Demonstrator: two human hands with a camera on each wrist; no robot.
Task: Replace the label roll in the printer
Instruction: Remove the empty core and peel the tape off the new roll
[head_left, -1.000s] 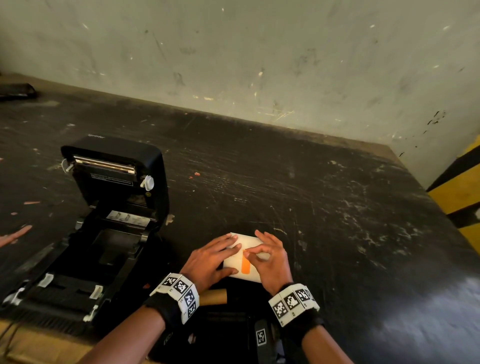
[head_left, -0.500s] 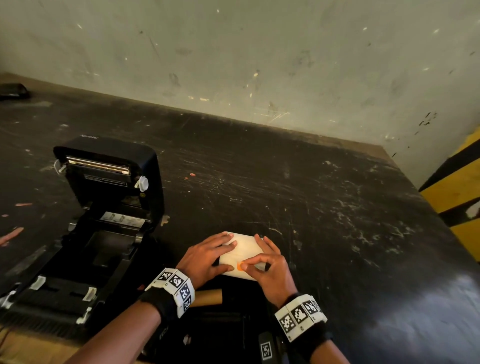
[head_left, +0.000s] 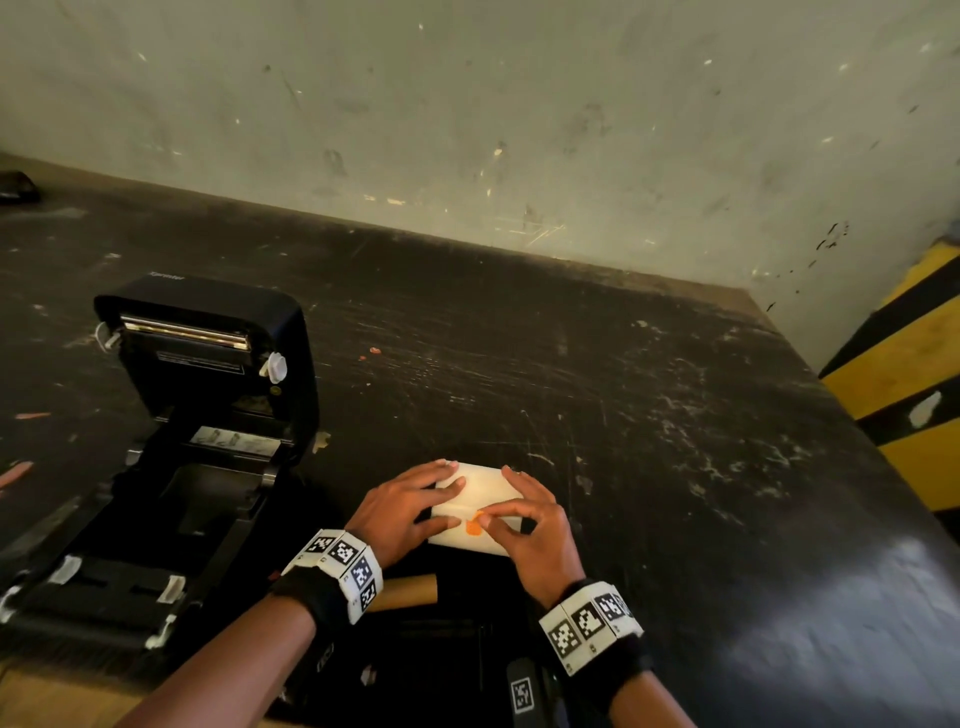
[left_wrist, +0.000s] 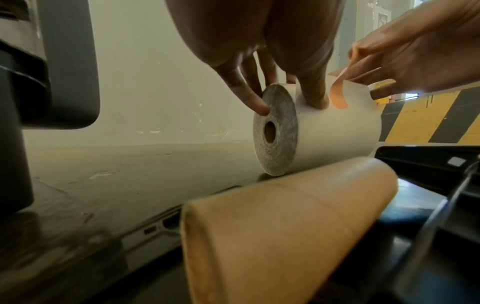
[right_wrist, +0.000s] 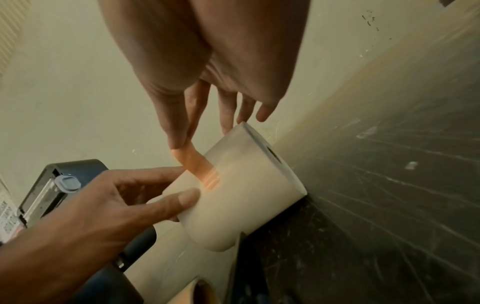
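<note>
I see the white label roll (head_left: 480, 506) lying on its side on the dark table (head_left: 649, 441), just right of the open black printer (head_left: 171, 457). My left hand (head_left: 400, 512) rests on the roll's left end, thumb and fingers curled round it to hold it down. My right hand (head_left: 535, 530) pinches the orange tape tab (right_wrist: 197, 164) between thumb and first finger; the loose end of the tab is lifted off the roll, the other end sticks to the paper. A bare brown cardboard tube (left_wrist: 285, 216) lies near me, just in front of the roll. The printer lid stands up and its roll bay is open
</note>
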